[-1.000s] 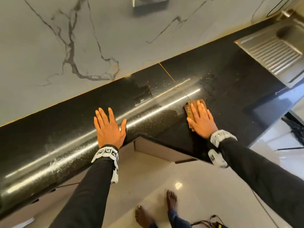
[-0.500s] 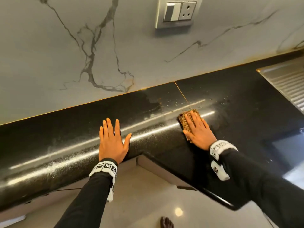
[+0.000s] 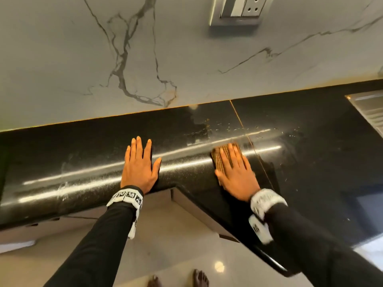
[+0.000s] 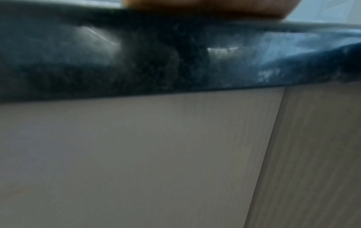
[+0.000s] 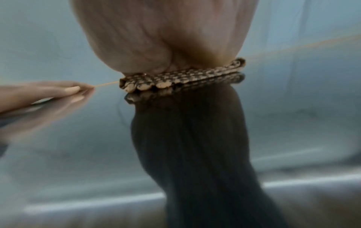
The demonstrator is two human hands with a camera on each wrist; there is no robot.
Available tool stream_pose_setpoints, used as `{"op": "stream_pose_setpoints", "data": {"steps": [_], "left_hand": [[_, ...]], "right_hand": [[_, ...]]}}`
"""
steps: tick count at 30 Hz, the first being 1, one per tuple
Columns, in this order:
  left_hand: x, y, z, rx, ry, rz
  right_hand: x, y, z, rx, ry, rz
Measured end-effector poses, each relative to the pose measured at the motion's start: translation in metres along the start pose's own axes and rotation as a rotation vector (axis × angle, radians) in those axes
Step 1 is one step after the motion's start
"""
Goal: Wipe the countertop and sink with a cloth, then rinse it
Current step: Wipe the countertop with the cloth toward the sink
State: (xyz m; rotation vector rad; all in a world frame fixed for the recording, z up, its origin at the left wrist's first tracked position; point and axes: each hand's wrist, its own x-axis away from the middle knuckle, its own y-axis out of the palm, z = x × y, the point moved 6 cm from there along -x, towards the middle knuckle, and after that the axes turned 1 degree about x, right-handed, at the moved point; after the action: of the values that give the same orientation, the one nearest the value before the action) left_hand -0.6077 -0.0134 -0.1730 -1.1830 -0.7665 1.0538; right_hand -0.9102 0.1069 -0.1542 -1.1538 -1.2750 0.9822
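Observation:
A glossy black countertop (image 3: 310, 141) runs below a marble wall. My right hand (image 3: 234, 170) lies flat with straight fingers, pressing a folded brown checked cloth (image 3: 217, 160) onto the counter near its seam. In the right wrist view the cloth (image 5: 181, 77) shows as a folded stack under the palm, mirrored in the stone. My left hand (image 3: 138, 166) rests flat and empty on the counter near its front edge, to the left of the cloth. The steel sink drainboard (image 3: 371, 108) shows at the right edge. The left wrist view shows only the counter's rounded edge (image 4: 175, 61).
Water drops (image 3: 228, 127) and pale dusty streaks (image 3: 66, 183) lie on the counter. A switch and socket plate (image 3: 238, 11) sits on the marble wall (image 3: 186, 59). The counter steps forward at an inner corner (image 3: 174, 189). Bare feet (image 3: 199, 278) stand on the tiled floor.
My right hand has slid the cloth leftward along the counter, closer to my left hand. The left hand has stayed flat in place. The view has shifted left, so less sink shows.

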Motion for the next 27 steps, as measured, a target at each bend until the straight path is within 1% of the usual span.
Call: {"op": "stream_pose_setpoints", "data": {"steps": [1, 2, 3, 4, 6, 7, 8, 9, 10, 12, 13, 15, 17, 19, 21, 22, 25, 27], "left_hand": [[0.001, 0.0, 0.0, 0.005, -0.002, -0.001], [0.005, -0.001, -0.002, 0.004, -0.018, -0.002], [0.002, -0.001, -0.001, 0.012, -0.015, -0.002], [0.004, -0.003, 0.0, 0.016, -0.017, -0.011], [0.006, -0.005, 0.001, 0.025, -0.024, -0.023], [0.004, -0.006, 0.001, 0.018, -0.024, -0.012], [0.004, -0.006, 0.002, 0.019, -0.029, -0.011], [0.001, -0.006, 0.001, 0.024, -0.037, -0.017], [0.002, -0.006, 0.002, 0.022, -0.038, -0.025], [0.003, -0.006, 0.001, 0.014, -0.05, -0.022], [0.003, -0.008, 0.0, 0.012, -0.08, -0.013], [0.003, -0.013, -0.005, -0.015, -0.181, 0.011], [0.005, -0.014, -0.008, -0.051, -0.243, 0.011], [0.004, -0.012, -0.009, -0.055, -0.256, -0.001], [0.004, -0.009, -0.01, -0.037, -0.254, -0.014], [0.003, -0.008, -0.01, -0.038, -0.245, -0.006], [0.003, -0.006, -0.013, -0.028, -0.224, 0.001], [0.001, -0.003, -0.015, -0.027, -0.219, 0.018]], "right_hand": [[-0.027, -0.004, 0.001, -0.004, 0.034, -0.033], [-0.047, -0.002, -0.001, -0.008, 0.034, -0.081], [-0.055, 0.001, -0.003, -0.014, 0.037, -0.095], [-0.047, 0.0, -0.009, -0.027, 0.025, -0.1], [-0.006, -0.001, -0.021, 0.022, -0.05, -0.078], [0.013, -0.001, -0.024, 0.022, -0.06, -0.066], [0.026, 0.002, -0.025, 0.013, -0.058, -0.081], [0.028, 0.006, -0.027, -0.005, -0.056, -0.114], [0.021, 0.006, -0.029, -0.014, -0.071, -0.122], [-0.013, -0.001, -0.035, 0.005, -0.117, -0.109], [-0.033, -0.005, -0.038, 0.011, -0.151, -0.093], [-0.077, -0.013, -0.056, 0.025, -0.222, -0.109], [-0.103, -0.016, -0.089, 0.032, -0.308, -0.141], [-0.112, -0.019, -0.126, 0.046, -0.432, -0.111], [-0.121, -0.018, -0.153, 0.045, -0.516, -0.118], [-0.131, -0.02, -0.162, 0.054, -0.533, -0.122], [-0.166, -0.029, -0.176, 0.031, -0.518, -0.156], [-0.184, -0.03, -0.169, 0.036, -0.511, -0.176]]}}
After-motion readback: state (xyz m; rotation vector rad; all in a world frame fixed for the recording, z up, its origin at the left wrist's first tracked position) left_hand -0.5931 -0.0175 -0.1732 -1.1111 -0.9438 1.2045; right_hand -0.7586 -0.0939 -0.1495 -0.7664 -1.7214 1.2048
